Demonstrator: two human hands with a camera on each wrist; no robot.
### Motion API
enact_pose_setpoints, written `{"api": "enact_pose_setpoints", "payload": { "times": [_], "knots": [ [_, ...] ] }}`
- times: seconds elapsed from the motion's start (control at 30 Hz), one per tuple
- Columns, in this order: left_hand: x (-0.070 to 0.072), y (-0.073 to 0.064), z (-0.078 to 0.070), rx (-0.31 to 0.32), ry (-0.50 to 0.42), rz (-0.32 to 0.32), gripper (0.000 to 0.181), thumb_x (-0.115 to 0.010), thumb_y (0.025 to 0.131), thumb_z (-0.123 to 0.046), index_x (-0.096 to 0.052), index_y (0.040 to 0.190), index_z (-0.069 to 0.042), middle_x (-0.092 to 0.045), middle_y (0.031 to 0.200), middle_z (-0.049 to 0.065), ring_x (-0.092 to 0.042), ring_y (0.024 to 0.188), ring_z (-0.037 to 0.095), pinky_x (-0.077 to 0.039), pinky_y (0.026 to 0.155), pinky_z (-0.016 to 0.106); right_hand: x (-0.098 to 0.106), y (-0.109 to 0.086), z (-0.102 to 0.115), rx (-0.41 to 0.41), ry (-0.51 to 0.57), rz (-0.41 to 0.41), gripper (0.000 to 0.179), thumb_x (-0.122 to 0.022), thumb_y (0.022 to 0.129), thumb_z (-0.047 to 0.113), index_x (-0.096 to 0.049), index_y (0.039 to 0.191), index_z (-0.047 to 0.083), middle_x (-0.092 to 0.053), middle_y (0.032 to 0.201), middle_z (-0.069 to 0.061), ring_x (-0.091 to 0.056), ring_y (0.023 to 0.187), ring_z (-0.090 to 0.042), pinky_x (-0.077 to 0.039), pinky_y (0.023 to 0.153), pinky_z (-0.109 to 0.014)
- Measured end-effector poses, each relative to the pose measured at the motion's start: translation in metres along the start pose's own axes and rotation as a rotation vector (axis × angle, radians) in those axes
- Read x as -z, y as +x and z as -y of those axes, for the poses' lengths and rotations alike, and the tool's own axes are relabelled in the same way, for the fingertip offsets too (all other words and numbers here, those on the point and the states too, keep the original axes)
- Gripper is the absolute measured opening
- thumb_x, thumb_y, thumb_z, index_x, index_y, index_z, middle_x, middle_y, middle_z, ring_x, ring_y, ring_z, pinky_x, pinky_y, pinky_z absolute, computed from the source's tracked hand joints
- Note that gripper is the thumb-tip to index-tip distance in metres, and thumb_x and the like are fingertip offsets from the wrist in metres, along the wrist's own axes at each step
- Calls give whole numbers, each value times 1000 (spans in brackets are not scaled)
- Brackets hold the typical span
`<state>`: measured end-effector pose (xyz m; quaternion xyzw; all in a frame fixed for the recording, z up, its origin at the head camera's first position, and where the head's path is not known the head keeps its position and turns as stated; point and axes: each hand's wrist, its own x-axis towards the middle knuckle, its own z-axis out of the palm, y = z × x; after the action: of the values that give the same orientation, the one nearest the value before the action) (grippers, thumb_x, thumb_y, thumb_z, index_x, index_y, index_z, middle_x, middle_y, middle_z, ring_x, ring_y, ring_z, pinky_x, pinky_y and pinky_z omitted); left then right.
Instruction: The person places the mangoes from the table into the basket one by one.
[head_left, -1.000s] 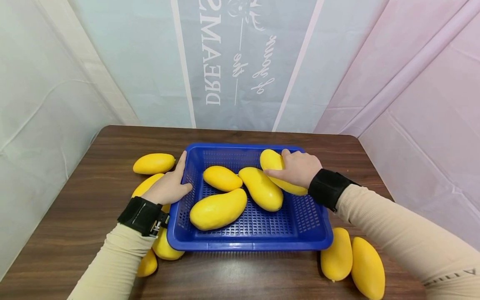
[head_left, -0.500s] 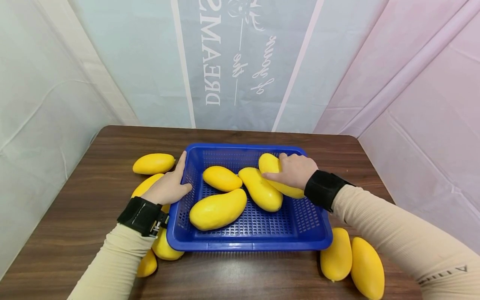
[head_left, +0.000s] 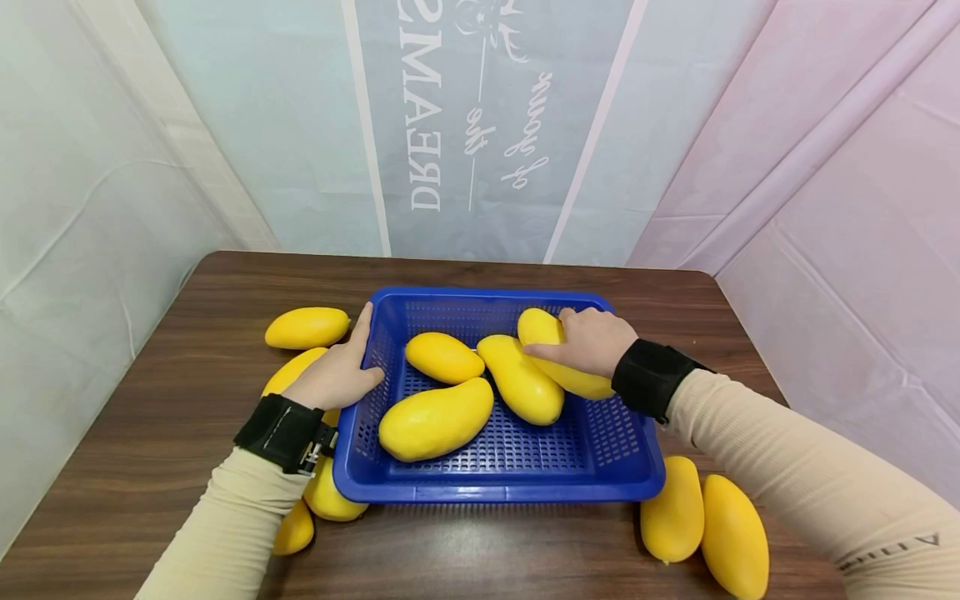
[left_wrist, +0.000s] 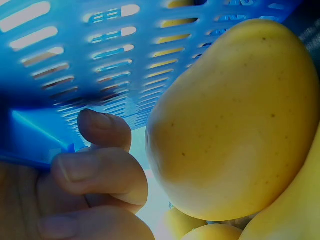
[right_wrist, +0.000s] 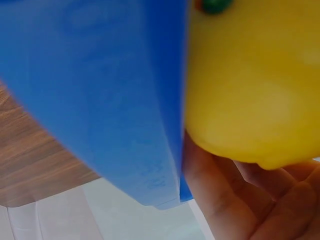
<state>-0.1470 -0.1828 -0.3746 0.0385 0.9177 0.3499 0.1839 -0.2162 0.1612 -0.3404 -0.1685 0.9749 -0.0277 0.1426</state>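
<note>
A blue perforated basket [head_left: 498, 492] stands on the table with several yellow mangoes in it. My left hand [head_left: 337, 373] grips its left rim, thumb over the inner side. In the left wrist view, curled fingers [left_wrist: 107, 172] show beneath the rim, beside a large mango [left_wrist: 235, 120] outside the basket. At the basket's right end, my right hand [head_left: 596, 342] holds a mango [head_left: 538, 325] from above; that mango [right_wrist: 255, 85] lies close against the blue wall [right_wrist: 100, 90] in the right wrist view. Left of it are three more mangoes, one of them a curved mango [head_left: 521, 379].
Two mangoes [head_left: 672, 510] lie on the brown wooden table [head_left: 480, 550] at the basket's front right corner. More lie on the left, one mango [head_left: 307, 327] near the back and others partly under my left arm. A printed cloth [head_left: 487, 125] hangs behind the table.
My right hand has shifted slightly left and toward me with the mango, lower into the basket. My left hand and the basket have hardly moved.
</note>
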Motion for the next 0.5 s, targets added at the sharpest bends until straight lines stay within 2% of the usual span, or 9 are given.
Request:
{"api": "enact_pose_setpoints", "payload": {
  "times": [0.1, 0.3, 0.37, 0.43, 0.5],
  "knots": [
    [0, 0, 0, -3, -3, -1, 96, -49, 97, -18, 28, 154, -20, -58, 67, 9, -60, 45, 21, -54, 50, 34, 2, -2, 0, 0, 17, 2, 92, -51, 88, 71, -51, 136, -7, -67, 102, -21, -61, 75, -25, -49, 62, -33],
    [0, 2, 2, 3, 0, 2, 96, -49, 97, -17, 28, 154, -21, -58, 66, 9, -60, 44, 21, -54, 50, 34, 6, -5, -1, 1, 58, 16, 81, -54, 88, 68, -56, 123, -4, -59, 77, -12, -58, 65, -22, -43, 56, -30],
    [0, 2, 2, 5, -3, 3, 96, -49, 97, -17, 28, 154, -22, -58, 67, 9, -60, 45, 21, -55, 51, 34, 7, -6, -2, 6, 66, 20, 81, -54, 89, 67, -55, 127, -5, -64, 85, -15, -62, 71, -25, -48, 62, -33],
    [0, 2, 3, 3, -7, 4, 96, -49, 97, -17, 28, 154, -22, -58, 67, 10, -60, 45, 21, -55, 51, 34, 7, -8, -2, 11, 69, 24, 85, -54, 90, 66, -52, 134, -7, -68, 103, -22, -67, 85, -30, -54, 72, -39],
    [0, 1, 2, -2, -7, 3, 96, -49, 97, -17, 29, 154, -22, -58, 67, 10, -60, 45, 21, -55, 51, 34, 6, -8, -2, 11, 74, 31, 88, -55, 90, 65, -48, 139, -7, -65, 119, -26, -67, 98, -34, -55, 82, -45]
  ]
}}
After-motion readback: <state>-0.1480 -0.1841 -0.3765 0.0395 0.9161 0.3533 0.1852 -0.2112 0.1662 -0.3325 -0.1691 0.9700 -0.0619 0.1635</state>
